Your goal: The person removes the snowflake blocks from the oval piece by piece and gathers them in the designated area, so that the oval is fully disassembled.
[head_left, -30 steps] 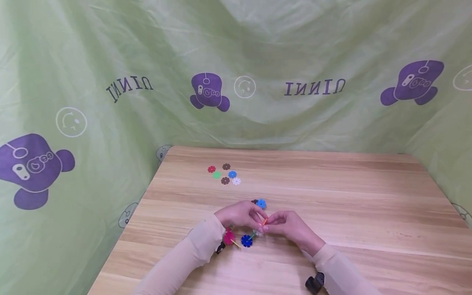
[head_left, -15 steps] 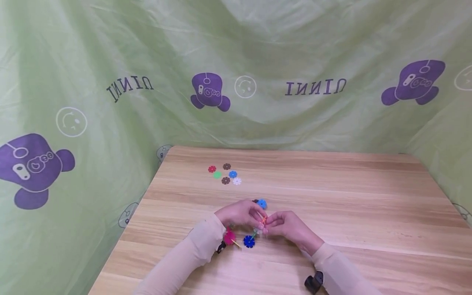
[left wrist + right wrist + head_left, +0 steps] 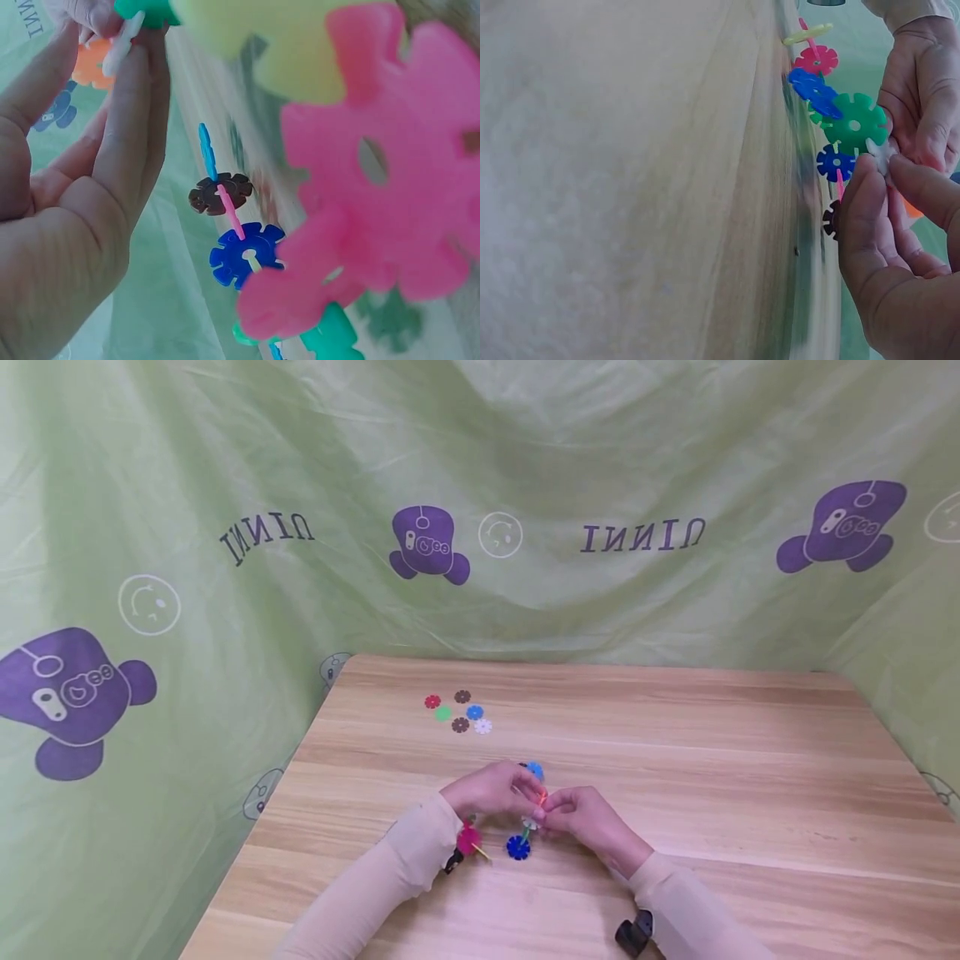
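Close together above the wooden surface (image 3: 675, 760), the left hand (image 3: 491, 792) and right hand (image 3: 581, 817) each pinch a chain of snowflake discs (image 3: 525, 835) — steadying it mid-air; loose discs (image 3: 459, 713) lie well apart.

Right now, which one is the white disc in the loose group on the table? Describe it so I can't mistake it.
Start at the wooden table and find the small cluster of six flat snowflake discs lying beyond the two hands, toward the table's far left corner. The white disc sits at the cluster's near right edge, just below the light blue disc; it is the only white piece in that group.
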`<state>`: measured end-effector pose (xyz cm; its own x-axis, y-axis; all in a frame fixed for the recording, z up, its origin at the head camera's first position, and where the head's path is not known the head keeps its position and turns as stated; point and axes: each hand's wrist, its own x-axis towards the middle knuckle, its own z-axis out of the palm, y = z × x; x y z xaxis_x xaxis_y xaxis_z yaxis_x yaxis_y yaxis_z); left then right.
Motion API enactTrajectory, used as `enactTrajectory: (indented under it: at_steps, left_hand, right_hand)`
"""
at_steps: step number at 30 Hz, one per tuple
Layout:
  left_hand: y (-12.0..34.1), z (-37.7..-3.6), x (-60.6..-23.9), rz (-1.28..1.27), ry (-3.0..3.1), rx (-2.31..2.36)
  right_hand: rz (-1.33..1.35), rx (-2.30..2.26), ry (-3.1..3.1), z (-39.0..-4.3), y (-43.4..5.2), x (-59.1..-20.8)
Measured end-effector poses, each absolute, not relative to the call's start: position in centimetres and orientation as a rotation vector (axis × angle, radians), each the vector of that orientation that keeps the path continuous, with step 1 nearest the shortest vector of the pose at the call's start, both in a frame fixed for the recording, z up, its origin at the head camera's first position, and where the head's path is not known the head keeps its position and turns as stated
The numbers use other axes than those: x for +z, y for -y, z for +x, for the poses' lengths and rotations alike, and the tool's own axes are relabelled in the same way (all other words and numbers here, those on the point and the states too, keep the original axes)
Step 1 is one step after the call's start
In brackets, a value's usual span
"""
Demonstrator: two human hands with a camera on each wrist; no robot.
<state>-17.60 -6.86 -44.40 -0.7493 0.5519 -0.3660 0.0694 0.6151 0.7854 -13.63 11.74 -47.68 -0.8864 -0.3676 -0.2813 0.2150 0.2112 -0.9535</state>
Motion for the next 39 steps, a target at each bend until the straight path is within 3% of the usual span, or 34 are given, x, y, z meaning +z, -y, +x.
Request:
enactTrajectory:
  at_steps: [18,39]
  left_hand:
    - [6.3,-18.0,-44.7,0.584,-2.323,1.155]
    - [7.8,-20.5,-43.5,0.342,-2.37,1.289]
  right_hand:
    - [-0.108,-1.866,-1.983,-13.7,-11.4,-47.4]
    - [-0.141,-1.801,-2.0,-13.6,-11.6,-47.0]
